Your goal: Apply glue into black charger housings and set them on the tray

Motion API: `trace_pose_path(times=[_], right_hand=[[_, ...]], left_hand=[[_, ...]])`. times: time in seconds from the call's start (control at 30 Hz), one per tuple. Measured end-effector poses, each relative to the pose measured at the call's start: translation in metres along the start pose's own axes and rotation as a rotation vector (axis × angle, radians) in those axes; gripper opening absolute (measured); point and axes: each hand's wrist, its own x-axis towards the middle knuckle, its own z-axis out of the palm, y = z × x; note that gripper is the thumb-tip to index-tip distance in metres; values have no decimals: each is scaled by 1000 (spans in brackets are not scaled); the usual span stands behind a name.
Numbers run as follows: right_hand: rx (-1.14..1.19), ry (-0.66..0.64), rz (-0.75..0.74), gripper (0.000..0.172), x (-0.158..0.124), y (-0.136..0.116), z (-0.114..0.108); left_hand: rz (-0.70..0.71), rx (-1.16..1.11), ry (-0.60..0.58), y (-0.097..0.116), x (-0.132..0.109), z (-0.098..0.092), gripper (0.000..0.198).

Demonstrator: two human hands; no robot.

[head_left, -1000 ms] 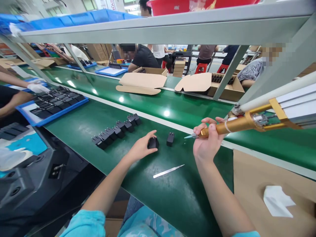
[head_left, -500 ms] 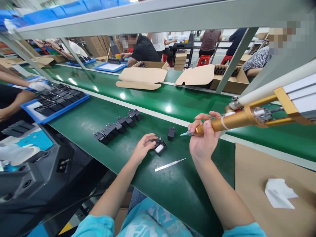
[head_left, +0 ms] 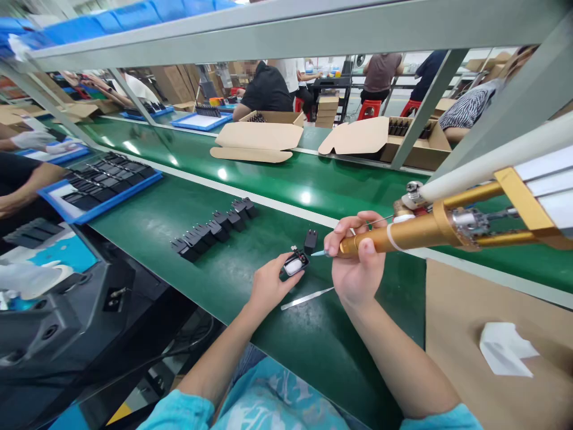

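Observation:
My left hand [head_left: 271,279] is closed around an opened black adapter housing [head_left: 294,264], whose inside shows a white block and small parts. In my right hand [head_left: 358,257] is a gold-coloured glue dispensing gun [head_left: 403,232] with a pale blue nozzle [head_left: 319,254]. The nozzle tip points left, close to the housing's right edge; whether they touch I cannot tell. Just behind the tip stands a closed black plug adapter [head_left: 310,241] with its pins up. Metal tweezers [head_left: 307,298] lie on the green bench in front of the housing.
A row of black adapters [head_left: 210,233] stands left of my hands. Further left, a blue tray [head_left: 96,209] holds many more, near a co-worker's arm [head_left: 27,191]. Brown cardboard [head_left: 474,298] with a white tissue [head_left: 508,349] lies at right. A metal beam [head_left: 268,36] crosses above.
My left hand has taken hold of the housing and tilted it up. My right hand has moved the glue gun leftward and slightly down, bringing the nozzle near it.

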Motion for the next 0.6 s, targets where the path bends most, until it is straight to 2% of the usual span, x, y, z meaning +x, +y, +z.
trace_pose_path(times=[0.1, 0.2, 0.6], right_hand=[[5, -4, 0, 24, -3, 0, 2], [7, -6, -13, 22, -2, -1, 3], [-25, 9, -34, 10, -3, -5, 5]], left_hand=[[92, -36, 120, 15, 1, -5, 33], [173, -54, 183, 25, 4, -10, 31], [227, -99, 234, 35, 6, -15, 28]])
